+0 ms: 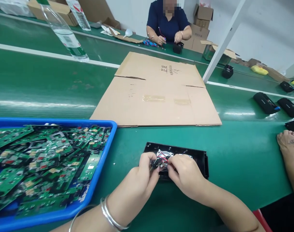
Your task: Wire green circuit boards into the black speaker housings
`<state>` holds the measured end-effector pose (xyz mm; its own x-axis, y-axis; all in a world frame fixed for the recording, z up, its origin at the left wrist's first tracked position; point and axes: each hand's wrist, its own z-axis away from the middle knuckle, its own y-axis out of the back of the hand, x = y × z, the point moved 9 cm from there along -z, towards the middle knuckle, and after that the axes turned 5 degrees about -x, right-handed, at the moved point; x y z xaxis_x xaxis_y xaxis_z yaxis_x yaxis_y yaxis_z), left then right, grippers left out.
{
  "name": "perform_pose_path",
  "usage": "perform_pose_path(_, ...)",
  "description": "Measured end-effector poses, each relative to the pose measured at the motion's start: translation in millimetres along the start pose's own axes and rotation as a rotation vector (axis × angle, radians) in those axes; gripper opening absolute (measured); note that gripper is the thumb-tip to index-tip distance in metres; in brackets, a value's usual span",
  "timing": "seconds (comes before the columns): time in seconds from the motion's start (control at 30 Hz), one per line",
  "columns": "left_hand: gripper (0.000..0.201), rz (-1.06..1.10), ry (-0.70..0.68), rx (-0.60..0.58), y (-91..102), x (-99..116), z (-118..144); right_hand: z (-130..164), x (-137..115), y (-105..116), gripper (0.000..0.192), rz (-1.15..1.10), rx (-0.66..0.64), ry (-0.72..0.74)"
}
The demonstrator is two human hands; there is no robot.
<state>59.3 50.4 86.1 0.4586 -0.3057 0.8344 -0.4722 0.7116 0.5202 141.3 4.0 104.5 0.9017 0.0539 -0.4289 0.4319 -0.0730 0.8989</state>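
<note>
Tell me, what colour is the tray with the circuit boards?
Blue tray, seen in the head view.

Glossy black plastic housing point(197, 158), matt cardboard point(156, 96)

A glossy green worktop point(233, 151) carried a bright blue plastic tray point(102, 161) of green circuit boards point(40, 161), a plain brown flattened cardboard sheet point(156, 96) with black writing, and a black plastic housing point(200, 158) with red wires point(162, 157).

Both forearms rose from six o'clock; the left hand point(144, 174) and right hand point(184, 172) met fingertip to fingertip, pinching.
</note>
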Motion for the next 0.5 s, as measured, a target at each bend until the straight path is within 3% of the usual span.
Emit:
perform_pose_path(0.17,0.006,-0.059,-0.082,0.055,7.5,12.5,0.4,-0.6,-2.5,-2.4,0.015,0.057,0.032,0.042)
perform_pose_path(0.5,0.012,-0.262,-0.159,0.032,-5.5,11.1,2.4,5.1,-15.6,0.0,0.032,0.179,0.176,0.210)
